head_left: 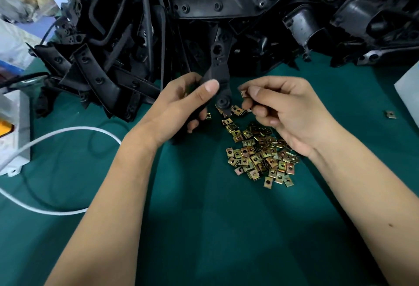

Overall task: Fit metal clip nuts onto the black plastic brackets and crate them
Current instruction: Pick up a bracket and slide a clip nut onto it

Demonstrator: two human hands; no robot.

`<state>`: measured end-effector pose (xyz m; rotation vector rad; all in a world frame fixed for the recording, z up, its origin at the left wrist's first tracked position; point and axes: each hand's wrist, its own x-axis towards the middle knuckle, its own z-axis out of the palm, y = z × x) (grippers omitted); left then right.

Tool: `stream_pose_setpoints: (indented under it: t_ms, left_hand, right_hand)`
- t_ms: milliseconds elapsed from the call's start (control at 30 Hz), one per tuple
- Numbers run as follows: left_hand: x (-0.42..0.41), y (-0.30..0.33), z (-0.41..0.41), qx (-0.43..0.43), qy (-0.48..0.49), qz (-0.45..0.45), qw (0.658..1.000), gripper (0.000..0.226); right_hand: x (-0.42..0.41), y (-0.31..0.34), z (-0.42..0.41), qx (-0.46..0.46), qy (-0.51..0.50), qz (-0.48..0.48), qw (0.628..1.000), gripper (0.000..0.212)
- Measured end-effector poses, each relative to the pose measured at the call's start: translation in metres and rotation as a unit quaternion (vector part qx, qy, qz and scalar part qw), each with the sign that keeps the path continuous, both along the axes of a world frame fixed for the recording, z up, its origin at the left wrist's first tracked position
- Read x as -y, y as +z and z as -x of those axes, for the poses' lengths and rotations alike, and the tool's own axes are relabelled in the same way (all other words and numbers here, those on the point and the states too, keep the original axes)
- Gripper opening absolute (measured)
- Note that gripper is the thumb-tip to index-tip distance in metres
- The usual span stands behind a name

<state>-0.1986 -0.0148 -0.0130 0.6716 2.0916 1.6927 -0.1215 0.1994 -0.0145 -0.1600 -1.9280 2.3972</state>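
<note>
My left hand (181,106) grips a long black plastic bracket (218,68), thumb pressed on its flat face; its lower end with a round boss (224,102) points down toward the table. My right hand (283,106) pinches one brass-coloured clip nut (243,93) between thumb and forefinger, just right of the bracket's lower end and apart from it. A heap of several loose clip nuts (260,154) lies on the green table cover under and before my right hand.
A big pile of black plastic brackets (226,13) fills the back of the green table (204,217). A white cable (68,131) and a white box (13,131) lie at left. One stray clip nut (390,114) sits far right beside a white object (408,86).
</note>
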Motion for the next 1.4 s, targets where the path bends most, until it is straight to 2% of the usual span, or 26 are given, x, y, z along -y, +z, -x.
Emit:
stream_pose_setpoints:
  t_ms: [167,333,400,533,667,800,933,1400]
  left_hand:
    - [0.0014,-0.0016,0.0019,0.0,-0.009,0.027,1.0,0.051]
    - [0.0008,-0.0013,0.0028,-0.011,0.001,0.046,0.999,0.066]
    - [0.001,-0.0014,0.0028,-0.01,0.004,0.048,0.999,0.063]
    - [0.0005,-0.0016,0.003,-0.017,0.017,0.056,0.998,0.064]
    - [-0.0007,-0.0014,0.003,-0.028,0.036,0.066,0.997,0.072]
    - [-0.0024,-0.0018,0.0022,-0.032,0.041,0.076,0.996,0.072]
    - [-0.0032,-0.0014,0.0016,-0.025,0.045,0.078,0.996,0.066]
    - [-0.0066,-0.0029,0.0006,-0.065,0.07,0.11,0.989,0.062]
  right_hand:
    - [0.0022,0.0002,-0.0004,-0.023,0.007,-0.002,1.0,0.011]
    - [0.0019,-0.0005,-0.0016,-0.035,0.022,-0.001,0.999,0.008]
    - [0.0028,-0.0008,-0.0022,-0.027,0.037,0.023,0.999,0.002]
    - [0.0041,-0.003,-0.0021,-0.004,0.057,0.086,0.995,0.01]
    - [0.0029,-0.0042,-0.0009,0.009,0.063,0.094,0.994,0.008]
    - [0.0044,-0.0053,-0.0011,0.009,0.063,0.082,0.995,0.003]
    - [0.0058,-0.0042,-0.0007,0.004,0.028,0.091,0.995,0.014]
    - [0.0073,-0.0048,-0.0011,0.002,0.002,0.063,0.998,0.015]
